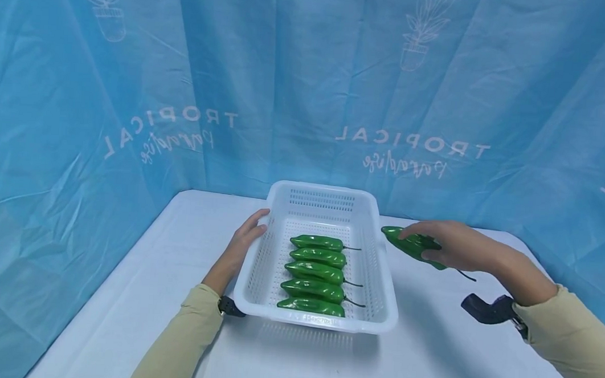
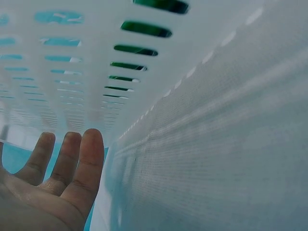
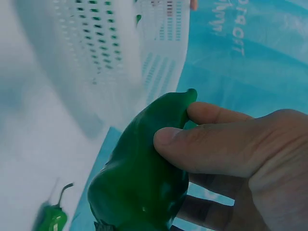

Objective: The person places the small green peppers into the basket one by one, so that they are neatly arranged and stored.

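A white plastic basket (image 1: 321, 321) with slotted walls stands in the middle of the table, holding several green peppers (image 1: 314, 272) in a column, most stems to the right. My left hand (image 1: 240, 245) is at the basket's left wall, fingertips right at the rim; its fingers (image 2: 89, 159) look straight in the left wrist view. To the right of the basket, my right hand (image 1: 453, 242) grips another green pepper (image 1: 407, 246) between thumb and fingers, its tip toward the basket. In the right wrist view this held pepper (image 3: 144, 168) shows large and glossy.
One more green pepper (image 3: 52, 219) lies on the table near its edge in the right wrist view. A white cloth covers the table (image 1: 173, 308). Blue printed curtains (image 1: 307, 98) hang at the back and both sides.
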Action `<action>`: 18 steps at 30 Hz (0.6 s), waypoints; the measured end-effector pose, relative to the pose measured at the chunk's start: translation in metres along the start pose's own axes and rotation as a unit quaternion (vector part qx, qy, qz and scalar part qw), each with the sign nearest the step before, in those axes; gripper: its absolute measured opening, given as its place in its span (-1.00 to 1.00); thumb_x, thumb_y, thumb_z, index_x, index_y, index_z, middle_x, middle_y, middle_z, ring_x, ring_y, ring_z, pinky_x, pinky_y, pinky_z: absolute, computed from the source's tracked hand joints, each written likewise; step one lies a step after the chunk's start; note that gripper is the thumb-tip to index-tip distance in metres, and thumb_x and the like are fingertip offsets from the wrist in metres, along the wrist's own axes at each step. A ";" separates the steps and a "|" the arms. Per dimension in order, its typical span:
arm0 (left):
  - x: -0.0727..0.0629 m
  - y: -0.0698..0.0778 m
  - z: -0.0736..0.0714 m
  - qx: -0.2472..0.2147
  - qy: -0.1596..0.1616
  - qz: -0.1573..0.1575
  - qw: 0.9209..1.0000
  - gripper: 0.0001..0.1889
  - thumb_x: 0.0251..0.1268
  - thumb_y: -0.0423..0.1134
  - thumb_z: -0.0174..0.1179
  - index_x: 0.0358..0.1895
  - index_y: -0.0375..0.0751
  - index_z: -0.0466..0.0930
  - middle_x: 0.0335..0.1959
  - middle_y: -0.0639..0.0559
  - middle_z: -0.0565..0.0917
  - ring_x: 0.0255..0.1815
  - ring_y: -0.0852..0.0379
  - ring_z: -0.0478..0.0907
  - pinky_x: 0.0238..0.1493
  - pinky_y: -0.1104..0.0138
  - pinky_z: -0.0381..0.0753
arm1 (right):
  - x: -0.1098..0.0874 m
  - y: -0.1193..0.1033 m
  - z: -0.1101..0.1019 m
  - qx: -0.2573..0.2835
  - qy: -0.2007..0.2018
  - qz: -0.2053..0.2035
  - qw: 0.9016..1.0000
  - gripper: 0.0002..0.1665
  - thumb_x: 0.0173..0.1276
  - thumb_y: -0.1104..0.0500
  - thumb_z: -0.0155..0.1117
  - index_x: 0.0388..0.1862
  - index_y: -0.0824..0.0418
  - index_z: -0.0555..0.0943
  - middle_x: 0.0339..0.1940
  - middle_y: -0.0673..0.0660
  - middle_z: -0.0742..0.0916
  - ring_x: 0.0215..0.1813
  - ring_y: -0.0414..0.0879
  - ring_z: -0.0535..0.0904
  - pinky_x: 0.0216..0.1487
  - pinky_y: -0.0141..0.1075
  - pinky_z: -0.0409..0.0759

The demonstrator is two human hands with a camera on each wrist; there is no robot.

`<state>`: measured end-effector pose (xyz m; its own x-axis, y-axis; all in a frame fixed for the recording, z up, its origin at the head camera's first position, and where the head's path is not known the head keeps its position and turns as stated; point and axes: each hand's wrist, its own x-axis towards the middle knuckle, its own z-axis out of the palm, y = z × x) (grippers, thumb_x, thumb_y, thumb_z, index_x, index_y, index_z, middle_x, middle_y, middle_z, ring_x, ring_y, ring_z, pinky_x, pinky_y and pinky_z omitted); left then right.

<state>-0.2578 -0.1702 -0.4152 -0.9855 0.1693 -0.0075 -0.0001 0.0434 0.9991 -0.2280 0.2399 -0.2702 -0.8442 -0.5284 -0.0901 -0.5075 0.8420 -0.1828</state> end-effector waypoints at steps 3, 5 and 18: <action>0.001 -0.001 0.001 -0.002 0.000 -0.001 1.000 -0.44 0.51 0.09 -0.11 0.52 0.37 0.07 0.49 -0.04 0.30 0.35 -0.27 0.45 0.10 0.01 0.69 | 0.012 -0.010 -0.004 -0.007 -0.005 -0.009 1.000 -0.45 0.30 0.33 0.33 0.24 -0.02 0.59 0.21 0.20 0.66 0.03 0.04 0.61 -0.15 -0.09 0.72; 0.001 -0.002 0.001 -0.003 0.000 -0.002 1.000 -0.44 0.51 0.09 -0.10 0.52 0.37 0.08 0.48 -0.04 0.31 0.35 -0.26 0.46 0.09 0.02 0.70 | 0.020 -0.016 -0.005 -0.015 -0.007 -0.020 1.000 -0.46 0.29 0.34 0.32 0.23 -0.03 0.60 0.21 0.19 0.67 0.01 0.02 0.61 -0.15 -0.11 0.71; 0.002 -0.002 0.000 -0.018 0.000 -0.001 1.000 -0.44 0.51 0.07 -0.09 0.51 0.37 0.08 0.49 -0.03 0.28 0.33 -0.26 0.45 0.07 0.02 0.70 | 0.079 -0.051 0.009 -0.036 -0.042 -0.092 0.994 -0.51 0.34 0.35 0.21 0.19 -0.03 0.63 0.20 0.12 0.68 0.14 0.05 0.63 0.03 0.00 0.68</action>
<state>-0.2597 -0.1696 -0.4176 -0.9856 0.1688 -0.0088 -0.0075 0.0081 0.9999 -0.2675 0.1544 -0.2772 -0.7202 -0.6786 -0.1444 -0.6652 0.7345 -0.1342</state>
